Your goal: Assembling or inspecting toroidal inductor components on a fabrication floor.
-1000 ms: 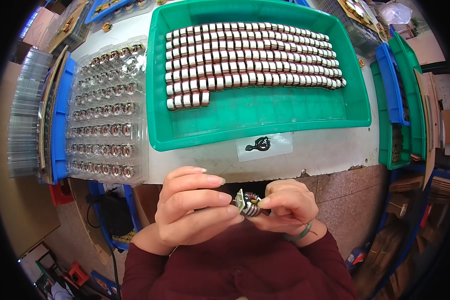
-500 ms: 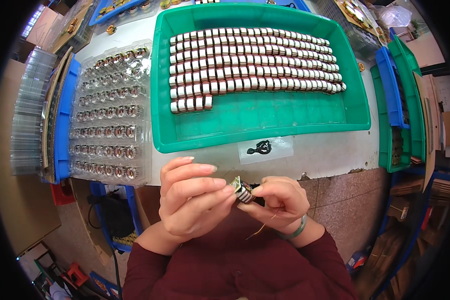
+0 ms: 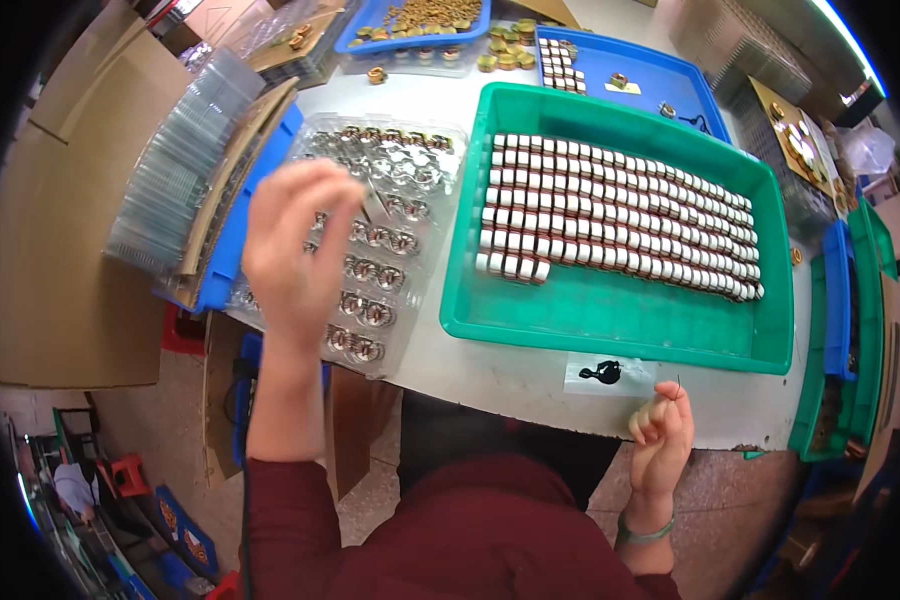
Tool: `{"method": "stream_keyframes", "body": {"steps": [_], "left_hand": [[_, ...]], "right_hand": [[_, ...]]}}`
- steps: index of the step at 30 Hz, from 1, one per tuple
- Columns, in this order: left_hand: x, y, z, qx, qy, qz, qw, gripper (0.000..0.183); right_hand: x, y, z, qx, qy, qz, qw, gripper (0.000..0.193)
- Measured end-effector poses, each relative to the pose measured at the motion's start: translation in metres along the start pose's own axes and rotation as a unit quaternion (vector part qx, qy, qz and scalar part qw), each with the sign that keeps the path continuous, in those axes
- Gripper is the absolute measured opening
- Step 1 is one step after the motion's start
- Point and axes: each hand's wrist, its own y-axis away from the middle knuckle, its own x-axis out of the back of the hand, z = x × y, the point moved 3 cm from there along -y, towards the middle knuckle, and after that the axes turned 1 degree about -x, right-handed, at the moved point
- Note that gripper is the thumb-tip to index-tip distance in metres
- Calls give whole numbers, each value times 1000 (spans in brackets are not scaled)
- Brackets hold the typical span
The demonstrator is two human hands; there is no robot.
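My left hand (image 3: 300, 245) is raised over a clear plastic tray (image 3: 410, 320), smeared by motion, its fingers pointing right. Whether it holds anything is hidden by the blur. Rows of copper-wound ring coils (image 3: 365, 346) sit in the tray's pockets, partly covered by that hand. My right hand (image 3: 660, 430) is at the table's front edge with curled fingers, thumb and forefinger closed on a thin dark needle-like piece (image 3: 679, 383). Just left of it, a small white sheet (image 3: 576, 373) bears a black thing (image 3: 602, 372) of a kind I cannot make out.
A green bin (image 3: 625, 335) holds rows of white-topped coils (image 3: 610, 215). Behind it is a blue tray (image 3: 660, 75) with similar coils. Stacked clear trays (image 3: 170, 170) stand at left by a blue crate (image 3: 250, 210). More green and blue bins (image 3: 838, 330) stand at right.
My left hand has left my right hand and swung left over the clear tray. The small coil both hands held is out of sight. My right hand moved right; the view turned left.
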Motion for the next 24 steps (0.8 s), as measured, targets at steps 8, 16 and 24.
{"method": "stream_keyframes", "body": {"steps": [8,16,24], "left_hand": [[-25,-35,-133,-111,-196,-71,972,4],[-64,-37,-194,-204,-286,-203,914,6],[-85,-36,-211,-277,-323,-244,872,7]], "right_hand": [[40,2,13,47,67,52,995,12],[46,1,17,100,101,55,988,15],[47,2,17,105,97,62,988,16]]}}
